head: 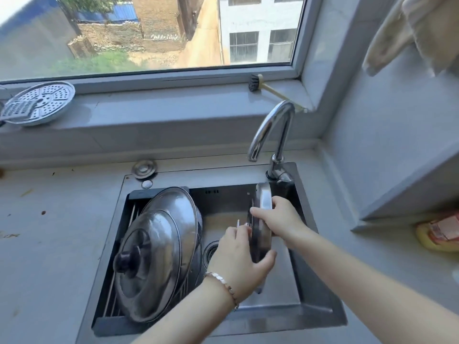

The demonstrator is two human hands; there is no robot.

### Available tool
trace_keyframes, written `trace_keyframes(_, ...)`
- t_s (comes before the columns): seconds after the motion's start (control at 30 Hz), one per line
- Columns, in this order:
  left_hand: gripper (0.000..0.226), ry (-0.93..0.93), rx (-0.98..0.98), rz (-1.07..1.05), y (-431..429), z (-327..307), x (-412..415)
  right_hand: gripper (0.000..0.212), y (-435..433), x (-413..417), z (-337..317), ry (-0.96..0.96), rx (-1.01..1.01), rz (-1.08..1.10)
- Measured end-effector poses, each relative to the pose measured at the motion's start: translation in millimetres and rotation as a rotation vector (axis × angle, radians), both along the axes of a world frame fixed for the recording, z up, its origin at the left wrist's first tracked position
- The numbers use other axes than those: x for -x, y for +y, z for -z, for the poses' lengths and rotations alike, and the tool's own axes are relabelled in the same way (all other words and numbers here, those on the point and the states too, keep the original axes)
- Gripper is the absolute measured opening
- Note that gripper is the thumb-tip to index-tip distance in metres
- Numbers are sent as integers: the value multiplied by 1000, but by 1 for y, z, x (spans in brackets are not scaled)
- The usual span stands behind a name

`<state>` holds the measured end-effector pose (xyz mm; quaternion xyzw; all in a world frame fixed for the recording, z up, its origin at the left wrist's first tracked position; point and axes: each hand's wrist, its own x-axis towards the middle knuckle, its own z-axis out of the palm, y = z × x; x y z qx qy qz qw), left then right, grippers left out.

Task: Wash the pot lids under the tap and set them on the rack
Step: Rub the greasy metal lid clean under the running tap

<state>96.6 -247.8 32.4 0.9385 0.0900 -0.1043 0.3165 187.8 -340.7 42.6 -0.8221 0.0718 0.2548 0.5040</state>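
A steel pot lid (263, 202) stands on edge over the right half of the sink (320, 316), below and in front of the chrome tap (270, 127). My right hand (280, 219) grips its upper right rim. My left hand (236, 264), with a bracelet on the wrist, holds its lower edge from the left. No water is visible at the spout. Two other steel lids lean on the wire rack (113, 289) in the sink's left half: a front one with a dark knob (149, 264) and a larger one behind it (178, 207).
The sink drain (211, 252) lies between the rack and my hands. A perforated steamer plate (37, 103) rests on the window sill at left, a brush (258, 84) on the sill at right. Cloths hang top right. A yellow packet (439, 234) sits under the right ledge.
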Motion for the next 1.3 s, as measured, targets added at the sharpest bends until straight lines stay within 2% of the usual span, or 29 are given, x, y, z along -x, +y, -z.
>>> trace_keyframes(0.1, 66, -17, -213, -10, 0, 6, -10, 15, 10, -6, 4, 170, -255, 172)
trace_keyframes(0.13, 61, -74, -296, -31, 4, 8, -16, 18, 13, -7, 3, 175, -290, 179)
trace_keyframes(0.2, 32, -244, -411, -66, 16, 10, -29, 24, 16, -9, -3, 151, -400, 158)
trace_keyframes(0.23, 20, -311, -443, -68, 21, 8, -34, 23, 17, -10, -6, 138, -460, 137)
trace_keyframes(0.3, 10, -314, -325, -144, 33, 4, -44, 23, 13, -17, -9, 101, -488, 98)
trace_keyframes(0.37, 25, -223, -158, -313, 48, -1, -56, 20, 3, -28, -1, 56, -418, 106)
trace_keyframes(0.43, 34, -191, -19, -450, 61, -2, -65, 20, -10, -42, 17, 62, -330, 211)
trace_keyframes(0.5, 39, -164, 51, -530, 70, -5, -71, 27, -23, -58, 40, 130, -237, 384)
trace_keyframes(0.57, 43, -148, 100, -569, 76, -6, -73, 34, -29, -73, 56, 193, -155, 455)
trace_keyframes(0.67, 47, -134, 146, -622, 84, -7, -76, 44, -20, -97, 72, 276, -106, 401)
trace_keyframes(0.8, 50, -117, 216, -668, 90, -3, -75, 54, -4, -120, 83, 267, -31, 367)
trace_keyframes(1.07, 48, -130, 286, -659, 89, 1, -73, 42, -2, -128, 101, 189, 272, 285)
trace_keyframes(1.3, 43, -132, 291, -648, 82, -1, -74, 39, -11, -129, 108, 179, 335, 242)
